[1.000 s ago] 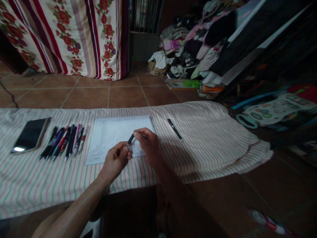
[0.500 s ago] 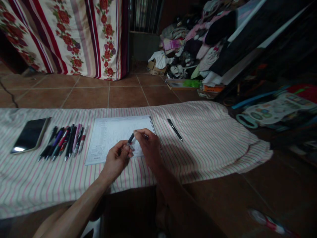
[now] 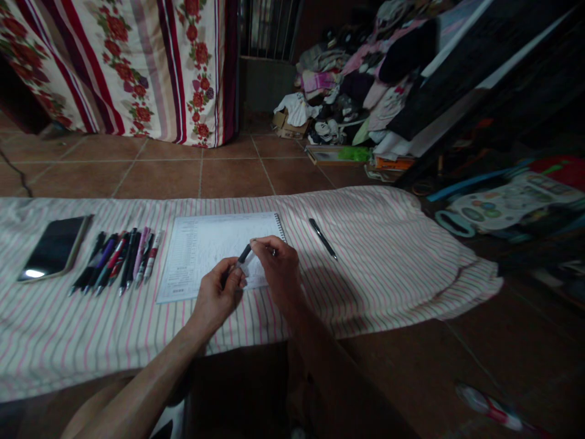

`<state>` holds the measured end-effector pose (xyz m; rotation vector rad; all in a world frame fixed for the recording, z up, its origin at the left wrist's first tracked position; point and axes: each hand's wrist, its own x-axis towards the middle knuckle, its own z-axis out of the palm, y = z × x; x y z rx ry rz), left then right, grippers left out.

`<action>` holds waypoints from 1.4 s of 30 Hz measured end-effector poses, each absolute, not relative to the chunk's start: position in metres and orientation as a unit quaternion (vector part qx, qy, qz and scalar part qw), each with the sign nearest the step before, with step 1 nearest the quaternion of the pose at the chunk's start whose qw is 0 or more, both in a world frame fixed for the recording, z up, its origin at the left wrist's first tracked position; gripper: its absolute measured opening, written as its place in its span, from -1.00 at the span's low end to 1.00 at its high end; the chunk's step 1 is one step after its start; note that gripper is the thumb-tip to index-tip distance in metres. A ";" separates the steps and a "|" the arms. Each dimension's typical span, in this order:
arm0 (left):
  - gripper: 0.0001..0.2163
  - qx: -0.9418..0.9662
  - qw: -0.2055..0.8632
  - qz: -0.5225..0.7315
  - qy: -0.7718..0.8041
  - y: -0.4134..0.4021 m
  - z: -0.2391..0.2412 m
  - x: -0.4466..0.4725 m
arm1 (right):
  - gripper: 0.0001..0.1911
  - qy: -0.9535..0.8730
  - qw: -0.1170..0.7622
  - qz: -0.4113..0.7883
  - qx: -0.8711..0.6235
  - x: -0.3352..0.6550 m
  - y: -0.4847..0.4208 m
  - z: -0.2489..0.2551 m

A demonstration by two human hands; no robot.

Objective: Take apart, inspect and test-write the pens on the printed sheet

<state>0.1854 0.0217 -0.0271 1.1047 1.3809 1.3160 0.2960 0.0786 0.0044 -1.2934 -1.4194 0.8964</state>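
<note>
Above the lower right of a spiral notebook (image 3: pixel 183 256), my two hands meet around a dark pen (image 3: pixel 244 253). My left hand (image 3: pixel 219 286) is closed on the pen's lower part, thumb and fingers pinched together. The fingers of my right hand (image 3: pixel 276 259) pinch at its upper end. Part of the pen is hidden by the fingers. A single black pen (image 3: pixel 322 238) lies on the striped cloth to the right of the notebook. Several pens (image 3: pixel 131 262) lie side by side left of the notebook.
A dark-screened phone (image 3: pixel 55 247) lies at the far left of the striped cloth (image 3: pixel 388 256). Beyond the tiled floor (image 3: pixel 233 177) hangs a floral curtain (image 3: pixel 155 73). Piled clothes (image 3: pixel 361 79) stand at the back right. A bottle (image 3: pixel 489 405) lies on the floor at lower right.
Both hands have shifted very slightly to the right, and a little more of the pen shows between them. The pens, notebook and phone lie as before.
</note>
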 end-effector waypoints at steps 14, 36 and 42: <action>-0.81 0.474 0.395 0.526 0.586 0.023 -0.035 0.183 | -0.80 -0.548 0.491 0.439 -0.515 0.295 0.080 0.000; -0.79 0.463 0.427 0.532 0.566 0.022 -0.036 0.182 | -0.68 -0.414 0.498 0.542 -0.535 0.309 0.091 -0.004; -0.78 0.463 0.439 0.536 0.554 0.023 -0.040 0.181 | -0.82 -0.385 0.516 0.554 -0.528 0.314 0.095 -0.006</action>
